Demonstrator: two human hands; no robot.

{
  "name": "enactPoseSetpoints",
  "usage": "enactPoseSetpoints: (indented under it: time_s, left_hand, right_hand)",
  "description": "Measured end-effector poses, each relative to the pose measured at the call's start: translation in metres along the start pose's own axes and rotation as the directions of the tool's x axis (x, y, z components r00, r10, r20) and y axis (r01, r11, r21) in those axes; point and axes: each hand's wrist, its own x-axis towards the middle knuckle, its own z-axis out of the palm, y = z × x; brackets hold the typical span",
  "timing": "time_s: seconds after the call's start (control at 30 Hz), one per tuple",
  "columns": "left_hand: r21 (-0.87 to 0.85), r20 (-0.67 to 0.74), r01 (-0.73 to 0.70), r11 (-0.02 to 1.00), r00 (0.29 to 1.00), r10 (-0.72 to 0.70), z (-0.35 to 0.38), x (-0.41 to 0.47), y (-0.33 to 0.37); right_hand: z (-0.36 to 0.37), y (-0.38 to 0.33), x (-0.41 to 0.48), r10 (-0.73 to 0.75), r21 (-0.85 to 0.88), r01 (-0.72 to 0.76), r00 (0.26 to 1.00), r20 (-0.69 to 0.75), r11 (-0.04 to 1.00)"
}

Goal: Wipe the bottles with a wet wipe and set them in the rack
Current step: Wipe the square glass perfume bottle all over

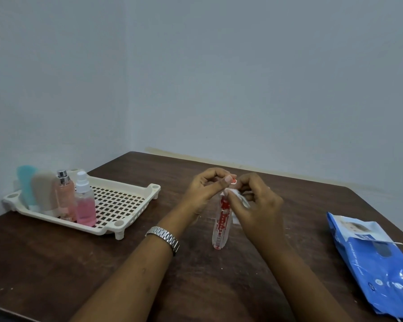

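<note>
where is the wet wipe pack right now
In the head view, the blue wet wipe pack lies flat on the table at the far right, by its right edge, apart from the right hand and the red-patterned bottle at centre.

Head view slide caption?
Left hand holds red-patterned bottle, right hand presses wet wipe on it; four bottles in rack.

Soft, cool, even light fills the room, leaving the wall a flat blue-grey. Only faint shadows lie under the rack on the dark table. Small white glints mark the blue pack. The frame is soft overall. The rack's leftmost bottles smear near the edge, where wide-angle distortion bends lines.
</note>
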Motion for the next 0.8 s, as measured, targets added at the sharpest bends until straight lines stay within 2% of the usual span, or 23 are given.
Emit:
enactPoseSetpoints:
  time_s: [0.07, 0.23, 0.43, 0.63, 0.8]
  left_hand:
    - [0.039, -0.018, 0.013, 0.999, 1.0, -0.012, 0.002, 0.0, 0.003]
    - [0.151, -0.077, 0.028, 0.988, 0.997, -0.016, 0.002, -0.001, 0.005]
    - [0.217, -0.096, -0.05, 0.975, 0.993, 0.072, 0.002, -0.001, 0.001]
    - [0.209, -0.106, -0.082, 0.975, 0.989, 0.106, 0.003, -0.002, 0.005]
    - [0.202, -0.096, -0.109, 0.973, 0.987, 0.13, 0.002, 0.0, 0.002]
  right_hand:
    - [0.002, -0.002, 0.0, 0.002, -0.024, -0.003, 0.999, -0.035, 1.0]
    - [0.01, -0.005, -0.004, 0.065, -0.09, -0.058, 0.994, 0.082, 0.994]
    - [-0.006, -0.004, 0.009, 0.232, 0.103, -0.236, 0.972, 0.048, 0.966]
    - [-0.006, -0.005, 0.009, 0.173, 0.097, -0.17, 0.985, -0.023, 0.981]
    - [0.003, -0.001, 0.003, 0.101, 0.023, -0.105, 0.986, 0.132, 0.994]
